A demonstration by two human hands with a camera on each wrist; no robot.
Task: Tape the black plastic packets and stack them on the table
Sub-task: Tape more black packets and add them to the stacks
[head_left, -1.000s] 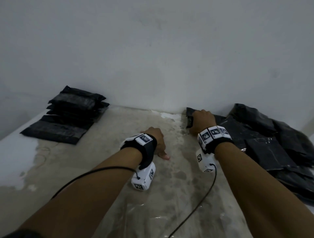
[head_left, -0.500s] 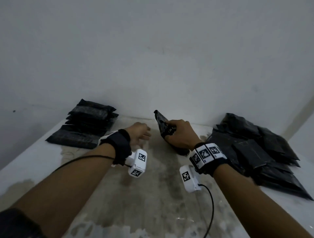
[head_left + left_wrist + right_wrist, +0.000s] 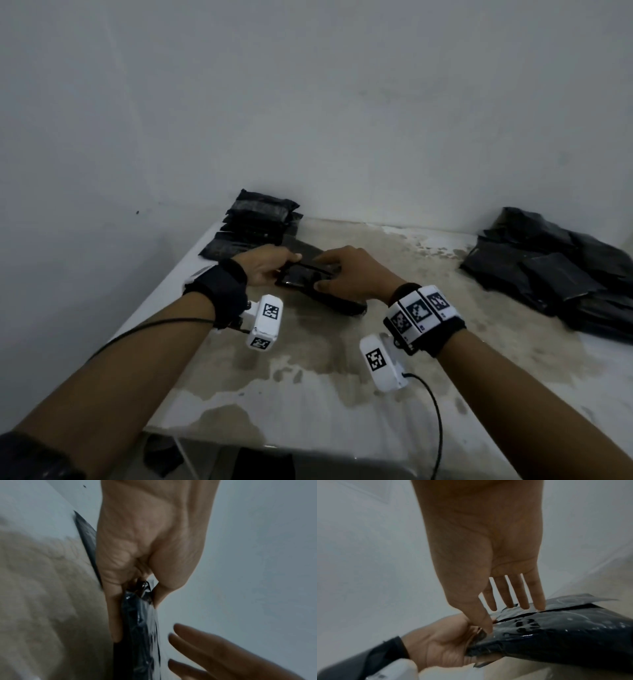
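Two hands on one black packet (image 3: 317, 286): left hand (image 3: 265, 269) pinching, right hand (image 3: 349, 274) flat.

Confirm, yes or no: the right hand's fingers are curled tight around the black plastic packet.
No: in the right wrist view the right hand's fingers lie straight and spread on the black plastic packet.

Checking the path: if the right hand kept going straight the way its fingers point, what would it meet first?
Probably the left hand, which grips the near end of the packet under the right hand; beyond lies the stack. Depth is unclear.
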